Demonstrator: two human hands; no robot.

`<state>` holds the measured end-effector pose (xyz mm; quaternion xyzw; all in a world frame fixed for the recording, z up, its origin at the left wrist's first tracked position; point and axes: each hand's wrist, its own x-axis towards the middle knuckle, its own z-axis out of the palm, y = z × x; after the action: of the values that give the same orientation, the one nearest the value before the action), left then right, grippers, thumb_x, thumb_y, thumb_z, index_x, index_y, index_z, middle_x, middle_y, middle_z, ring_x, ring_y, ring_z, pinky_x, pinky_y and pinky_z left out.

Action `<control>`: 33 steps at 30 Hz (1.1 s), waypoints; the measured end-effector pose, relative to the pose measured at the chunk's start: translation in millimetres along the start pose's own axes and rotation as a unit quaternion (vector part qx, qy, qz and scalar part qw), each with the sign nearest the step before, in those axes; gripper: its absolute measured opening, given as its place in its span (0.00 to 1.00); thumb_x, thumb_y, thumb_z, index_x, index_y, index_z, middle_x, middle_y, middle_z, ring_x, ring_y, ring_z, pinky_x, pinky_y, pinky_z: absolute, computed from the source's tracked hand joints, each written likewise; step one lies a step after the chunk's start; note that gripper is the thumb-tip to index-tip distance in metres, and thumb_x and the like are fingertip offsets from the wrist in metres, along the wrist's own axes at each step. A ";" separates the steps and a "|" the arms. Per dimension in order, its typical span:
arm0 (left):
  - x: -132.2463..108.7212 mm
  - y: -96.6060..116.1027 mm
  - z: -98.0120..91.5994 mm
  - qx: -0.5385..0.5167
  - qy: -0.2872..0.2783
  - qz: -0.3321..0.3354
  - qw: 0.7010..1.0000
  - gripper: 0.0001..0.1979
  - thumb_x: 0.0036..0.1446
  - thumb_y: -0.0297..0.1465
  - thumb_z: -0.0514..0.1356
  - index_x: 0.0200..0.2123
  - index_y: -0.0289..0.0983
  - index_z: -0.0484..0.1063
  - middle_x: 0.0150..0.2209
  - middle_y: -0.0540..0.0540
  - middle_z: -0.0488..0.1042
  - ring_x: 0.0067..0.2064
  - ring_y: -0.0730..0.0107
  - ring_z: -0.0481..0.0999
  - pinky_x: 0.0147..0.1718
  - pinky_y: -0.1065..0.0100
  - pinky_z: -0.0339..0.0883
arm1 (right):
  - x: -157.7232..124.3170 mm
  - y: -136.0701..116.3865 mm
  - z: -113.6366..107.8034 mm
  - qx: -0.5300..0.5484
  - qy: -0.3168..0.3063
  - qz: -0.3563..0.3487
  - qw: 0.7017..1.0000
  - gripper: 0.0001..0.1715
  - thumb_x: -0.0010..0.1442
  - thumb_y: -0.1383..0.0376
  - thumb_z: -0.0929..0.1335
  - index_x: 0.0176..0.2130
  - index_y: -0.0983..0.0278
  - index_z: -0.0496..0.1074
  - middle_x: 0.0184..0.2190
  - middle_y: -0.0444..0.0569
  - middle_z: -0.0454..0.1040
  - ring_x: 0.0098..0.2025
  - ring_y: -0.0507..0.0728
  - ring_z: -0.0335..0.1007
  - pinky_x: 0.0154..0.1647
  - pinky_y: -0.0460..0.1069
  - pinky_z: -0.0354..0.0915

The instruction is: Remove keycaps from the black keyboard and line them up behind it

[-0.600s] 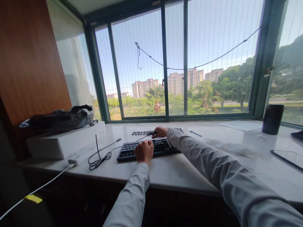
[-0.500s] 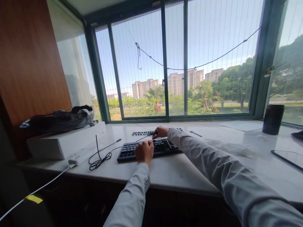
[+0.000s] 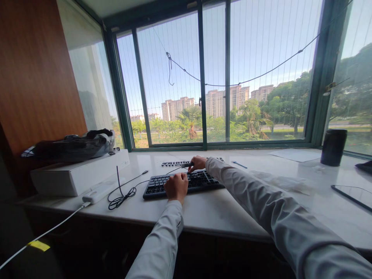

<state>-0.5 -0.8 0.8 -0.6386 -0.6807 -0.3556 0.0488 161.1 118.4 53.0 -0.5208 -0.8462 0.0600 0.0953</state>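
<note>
A black keyboard (image 3: 157,185) lies on the white counter, with several key spots looking bare and dark. My left hand (image 3: 176,187) is closed, knuckles up, over its front left half; whatever the fingers hold is hidden. Reaching across from the right, my right hand (image 3: 198,163) is closed on a short dark tool (image 3: 187,164) with a greyish end pointing left, just above the keyboard's back edge. The tool's exact kind is too small to tell. Behind the keyboard, small black keycaps (image 3: 171,164) lie in rows, partly hidden by my right hand and sleeve.
Left of the keyboard lie a coiled black cable (image 3: 123,198) and a white power strip (image 3: 97,192). Further left, a white box (image 3: 84,176) carries a dark bag (image 3: 78,146). Right are a blue pen-like stick (image 3: 240,164), clear plastic (image 3: 286,182), a black cylinder (image 3: 334,148) and a tablet (image 3: 354,195).
My right hand has shifted slightly, its fingertips and the tool tilting a little over the keyboard's back edge. My left hand stays in nearly the same place.
</note>
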 end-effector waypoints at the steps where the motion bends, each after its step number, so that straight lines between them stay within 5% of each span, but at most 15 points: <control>1: 0.0 0.1 -0.2 -0.001 -0.001 0.000 1.000 0.23 0.61 0.41 0.46 0.33 0.40 0.80 0.33 0.38 0.79 0.36 0.55 0.77 0.36 0.62 0.62 | 0.1 -0.4 0.0 -0.001 -0.001 0.000 1.000 0.24 0.44 0.49 0.75 0.41 0.55 0.81 0.28 0.44 0.76 0.31 0.51 0.66 0.30 0.44 0.55; 18: -1.2 1.2 -3.8 -0.004 -0.015 -0.010 1.000 0.23 0.62 0.41 0.46 0.35 0.40 0.80 0.35 0.38 0.79 0.39 0.54 0.77 0.37 0.62 0.63 | -1.0 -1.2 -0.7 0.032 -0.004 -0.002 0.999 0.26 0.43 0.48 0.75 0.41 0.57 0.81 0.26 0.43 0.74 0.29 0.50 0.63 0.31 0.45 0.56; 33: 0.6 -1.1 -0.6 0.001 -0.007 0.001 1.000 0.24 0.62 0.40 0.45 0.34 0.40 0.80 0.34 0.38 0.79 0.37 0.54 0.77 0.36 0.62 0.63 | -2.5 -11.1 2.7 -0.048 0.010 0.002 0.999 0.20 0.44 0.51 0.75 0.38 0.54 0.82 0.31 0.47 0.77 0.32 0.53 0.68 0.30 0.45 0.57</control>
<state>-1.9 -0.6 1.2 -0.6419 -0.6805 -0.3505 0.0456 151.9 111.2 52.4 -0.5273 -0.8459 0.0145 0.0788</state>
